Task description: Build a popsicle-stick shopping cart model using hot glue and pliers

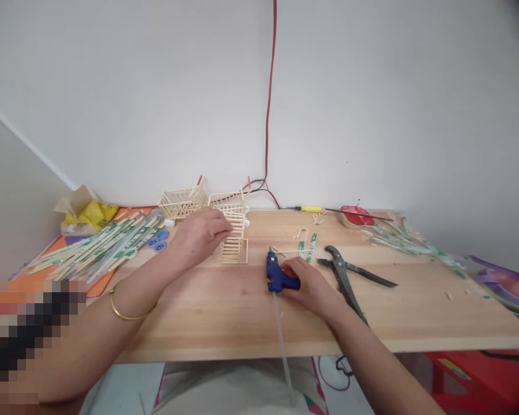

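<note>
My right hand [309, 282] is wrapped round the handle of a blue hot glue gun [275, 275], which points away from me low over the table. A long clear glue stick [281, 334] trails from its back end past the table edge. My left hand [205, 230] is pinched at the left side of a ladder-like frame of thin wooden sticks [232, 248]; what its fingertips hold is hidden. Behind that hand stand two box-shaped stick frames, the left one [181, 202] partly covered. White round pieces sit beside them. A loose stick [292, 251] lies near the gun's nozzle.
Black pliers [341, 276] lie right of my right hand. Wrapped sticks [104, 245] are heaped at left, near blue discs [159, 241] and a yellow packet [97, 214]. Green-white wrappers, stick scraps, a red container [357, 215] and a yellow-handled tool [310, 209] are at right.
</note>
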A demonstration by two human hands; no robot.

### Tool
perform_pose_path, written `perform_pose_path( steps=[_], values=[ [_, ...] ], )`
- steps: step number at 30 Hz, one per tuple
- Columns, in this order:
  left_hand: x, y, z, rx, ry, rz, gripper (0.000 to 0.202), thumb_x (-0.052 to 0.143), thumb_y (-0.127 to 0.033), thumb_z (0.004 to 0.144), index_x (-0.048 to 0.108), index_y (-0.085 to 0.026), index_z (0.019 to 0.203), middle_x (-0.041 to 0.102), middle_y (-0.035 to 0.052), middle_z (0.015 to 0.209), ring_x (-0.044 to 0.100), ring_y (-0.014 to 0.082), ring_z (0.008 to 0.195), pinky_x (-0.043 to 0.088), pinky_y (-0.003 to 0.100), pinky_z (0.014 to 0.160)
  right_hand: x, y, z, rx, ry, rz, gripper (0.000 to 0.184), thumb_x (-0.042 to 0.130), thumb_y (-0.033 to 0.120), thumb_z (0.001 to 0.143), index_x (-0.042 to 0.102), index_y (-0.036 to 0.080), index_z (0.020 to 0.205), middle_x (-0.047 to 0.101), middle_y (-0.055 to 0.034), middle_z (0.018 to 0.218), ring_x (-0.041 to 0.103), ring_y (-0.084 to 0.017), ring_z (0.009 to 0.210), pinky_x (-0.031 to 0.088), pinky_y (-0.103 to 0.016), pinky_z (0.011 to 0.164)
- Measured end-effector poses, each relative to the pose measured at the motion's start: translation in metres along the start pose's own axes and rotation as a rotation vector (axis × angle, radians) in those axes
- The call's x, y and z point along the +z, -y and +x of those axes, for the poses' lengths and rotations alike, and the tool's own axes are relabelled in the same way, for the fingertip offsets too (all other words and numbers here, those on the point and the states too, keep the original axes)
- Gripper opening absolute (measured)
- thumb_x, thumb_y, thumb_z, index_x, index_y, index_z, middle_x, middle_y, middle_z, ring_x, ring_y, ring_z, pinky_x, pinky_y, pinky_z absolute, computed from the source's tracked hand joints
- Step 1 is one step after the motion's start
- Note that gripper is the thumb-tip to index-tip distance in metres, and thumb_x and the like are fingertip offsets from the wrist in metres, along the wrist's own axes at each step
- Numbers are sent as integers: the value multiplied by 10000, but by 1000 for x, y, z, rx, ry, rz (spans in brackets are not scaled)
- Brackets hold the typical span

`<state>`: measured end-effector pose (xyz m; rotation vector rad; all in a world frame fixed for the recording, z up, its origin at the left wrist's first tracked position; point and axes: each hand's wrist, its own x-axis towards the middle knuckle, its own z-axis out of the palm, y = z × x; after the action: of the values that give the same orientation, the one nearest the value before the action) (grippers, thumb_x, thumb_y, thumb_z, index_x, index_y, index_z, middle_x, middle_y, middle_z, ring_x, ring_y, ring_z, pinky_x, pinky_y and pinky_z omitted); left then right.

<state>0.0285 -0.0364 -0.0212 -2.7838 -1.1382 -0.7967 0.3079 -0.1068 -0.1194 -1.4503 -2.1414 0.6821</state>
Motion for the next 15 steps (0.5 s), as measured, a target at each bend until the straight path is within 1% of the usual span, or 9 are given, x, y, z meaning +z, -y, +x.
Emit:
perform_pose_path(
  steps=[3,9,15],
  values=[
    [3,0,3,32,54,61,216,522,-213,862,703,-171,752,667,81,757,574,193,761,399,305,702,-1,-1,-2,-10,-7,18,303,700,203,715,574,183,990,559,-48,939,550,-185,848,441,-309,771],
    [3,-1,4,29,54,82,231,510,-218,870,702,-171,750,659,82,749,575,191,758,408,310,704,1,-3,-2,-11,-20,42,279,697,202,713,578,184,965,556,-40,910,541,-182,825,432,-312,760],
    [5,4,5,43,98,76,201,536,-237,864,697,-170,764,670,77,770,588,202,777,410,303,697,2,-5,-2,-17,-18,27,280,698,192,711,569,185,959,549,-33,903,538,-179,819,427,-302,749]
  ],
)
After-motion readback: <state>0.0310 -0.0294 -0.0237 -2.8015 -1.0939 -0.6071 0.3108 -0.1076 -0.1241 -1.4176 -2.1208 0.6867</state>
